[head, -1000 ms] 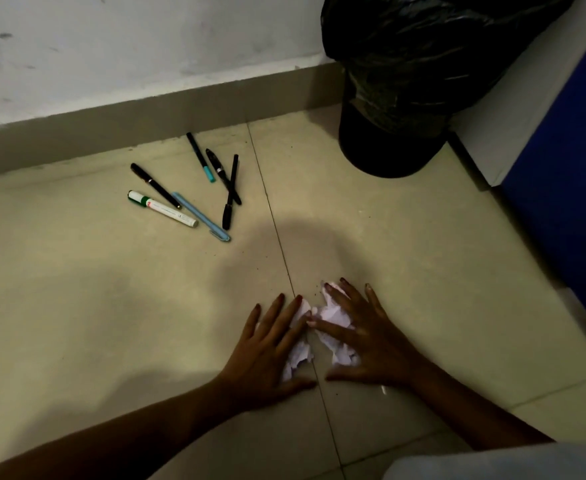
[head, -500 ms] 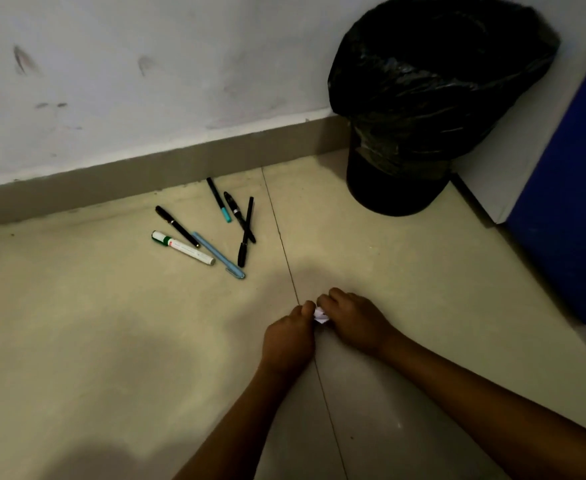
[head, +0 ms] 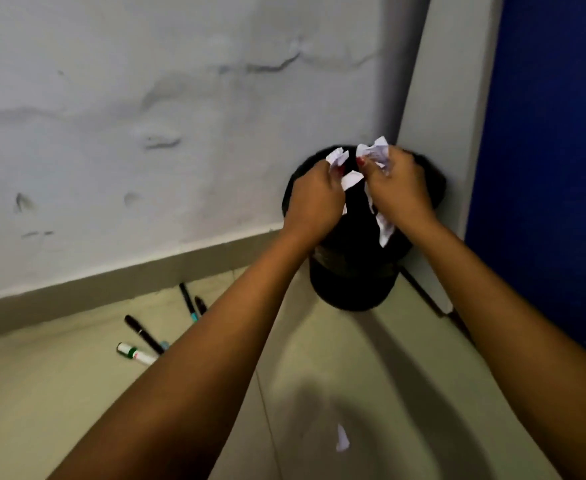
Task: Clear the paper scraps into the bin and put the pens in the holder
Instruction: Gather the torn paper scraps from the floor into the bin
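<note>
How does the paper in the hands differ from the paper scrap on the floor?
The paper in the hands is several crumpled pieces, held over the black bin; the scrap on the floor is one small piece, lying alone on the tiles. The held paper is gripped by both hands; the floor scrap is untouched. Both are white.

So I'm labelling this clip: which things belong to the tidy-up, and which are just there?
Job:
- paper scraps in both hands
- stray scrap on the floor
- bin
- pens by the skirting
- left hand, right hand

Just there:
- wall
- blue panel
</note>
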### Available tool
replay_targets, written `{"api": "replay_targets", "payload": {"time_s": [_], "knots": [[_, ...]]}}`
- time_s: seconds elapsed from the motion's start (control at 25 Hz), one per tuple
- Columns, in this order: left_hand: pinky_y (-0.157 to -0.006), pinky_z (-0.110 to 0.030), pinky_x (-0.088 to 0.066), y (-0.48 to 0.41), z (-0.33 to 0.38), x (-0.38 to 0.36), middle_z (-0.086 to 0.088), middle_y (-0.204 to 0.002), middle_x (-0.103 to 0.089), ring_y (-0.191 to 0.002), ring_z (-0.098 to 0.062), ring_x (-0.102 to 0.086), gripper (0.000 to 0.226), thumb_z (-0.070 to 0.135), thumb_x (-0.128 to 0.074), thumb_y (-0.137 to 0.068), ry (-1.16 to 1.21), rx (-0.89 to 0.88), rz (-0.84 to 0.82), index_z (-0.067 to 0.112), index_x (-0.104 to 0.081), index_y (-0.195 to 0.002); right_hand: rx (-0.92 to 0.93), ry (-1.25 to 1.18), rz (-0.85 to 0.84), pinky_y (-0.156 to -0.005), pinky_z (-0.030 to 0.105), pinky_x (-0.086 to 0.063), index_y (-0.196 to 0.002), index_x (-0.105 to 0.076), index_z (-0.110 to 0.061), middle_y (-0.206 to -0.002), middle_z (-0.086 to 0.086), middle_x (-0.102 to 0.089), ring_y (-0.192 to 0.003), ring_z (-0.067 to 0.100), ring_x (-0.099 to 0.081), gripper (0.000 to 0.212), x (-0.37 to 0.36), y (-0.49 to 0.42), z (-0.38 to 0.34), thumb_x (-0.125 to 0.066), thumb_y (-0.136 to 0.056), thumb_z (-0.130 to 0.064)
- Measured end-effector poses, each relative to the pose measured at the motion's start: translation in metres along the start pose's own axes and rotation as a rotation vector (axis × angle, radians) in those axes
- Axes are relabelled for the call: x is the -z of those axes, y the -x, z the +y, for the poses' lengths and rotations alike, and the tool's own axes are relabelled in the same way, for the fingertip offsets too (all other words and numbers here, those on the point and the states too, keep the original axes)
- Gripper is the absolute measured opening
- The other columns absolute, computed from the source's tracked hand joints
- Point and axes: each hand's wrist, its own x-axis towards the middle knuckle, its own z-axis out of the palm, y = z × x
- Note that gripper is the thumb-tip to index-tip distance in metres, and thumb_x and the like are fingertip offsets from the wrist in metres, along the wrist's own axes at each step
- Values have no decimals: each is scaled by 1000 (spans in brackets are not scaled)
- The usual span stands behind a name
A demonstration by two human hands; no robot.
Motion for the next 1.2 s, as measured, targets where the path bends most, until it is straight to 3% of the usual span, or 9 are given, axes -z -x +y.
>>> {"api": "replay_targets", "payload": {"time_s": [0.2, 0.28, 0.48, 0.64, 0.72, 0.84, 0.92, 1.04, 1.2], "knots": [[-101, -46, -36, -63, 0, -25, -21, -135, -40, -123, -39, -36, 44, 24, -56, -83, -592, 73, -311, 7, -45, -122, -171, 308, -360, -92, 30, -41, -143, -18, -14, -142, 25, -36, -123, 37, -45, 66, 6, -56, 25, -56, -90, -26], [-97, -45, -43, -62, -2, -25, -23, -124, -50, -114, -37, -47, 41, 17, -61, -76, -445, 19, -240, 3, -52, -114, -105, 299, -320, -96, 33, -40, -144, -14, -20, -142, 23, -35, -122, 36, -45, 73, 17, -49, 24, -60, -88, -20], [-90, -30, -50, -6, -15, -17, -9, -105, -64, -99, -19, -60, 29, -7, -50, -78, 329, 11, 191, 9, -60, -99, 326, 142, 200, -75, 33, -50, -96, -60, -5, -94, 14, -62, -87, 21, -57, 15, 26, 67, 47, -51, -85, -9], [-87, -18, -42, 74, -67, -31, -1, -104, -59, -101, -12, -55, 26, -4, -50, -82, 309, 157, 315, 15, -56, -99, -103, 436, -90, -90, 49, -47, -114, -51, -15, -120, 11, -56, -111, 28, -51, 36, 4, 160, 143, -63, -83, -28], [-83, -13, -40, 118, -96, -44, -3, -108, -56, -104, -19, -55, 26, 4, -55, -82, 167, 193, 131, 12, -54, -107, -473, 691, -315, -103, 65, -25, -135, -31, -25, -150, 12, -25, -136, 40, -21, 63, 4, 186, 183, -56, -83, -50], [-90, -24, -44, 186, -127, -65, -8, -132, -40, -114, -24, -47, 62, 29, -69, -78, -74, 245, -632, 18, -37, -129, -775, 827, -406, -102, 75, -5, -143, 1, -36, -156, 11, 14, -138, 46, 15, 74, 6, 223, 201, -35, -85, -65], [-96, -32, -39, 222, -139, -78, -4, -138, -30, -118, -22, -40, 71, 45, -66, -75, -371, 98, -921, 26, -29, -133, -610, 848, -321, -103, 72, -15, -144, -14, -25, -155, 23, -4, -138, 49, -1, 64, 0, 246, 199, -36, -91, -53], [-78, -15, -35, 245, -141, -85, -4, -117, -44, -101, -19, -46, 29, 27, -53, -87, -370, 20, -840, 19, -46, -114, -189, 753, -367, -99, 62, -40, -131, -43, -10, -139, 26, -43, -130, 43, -37, 52, -14, 268, 198, -61, -83, -16], [-60, -8, -25, 230, -152, -70, -3, -92, -48, -81, -14, -42, 15, 26, -48, -80, -256, 99, -762, 14, -54, -86, 128, 599, -464, -105, 51, -37, -135, -37, -10, -145, 19, -39, -137, 26, -30, 59, -42, 231, 197, -64, -83, -9]]}}
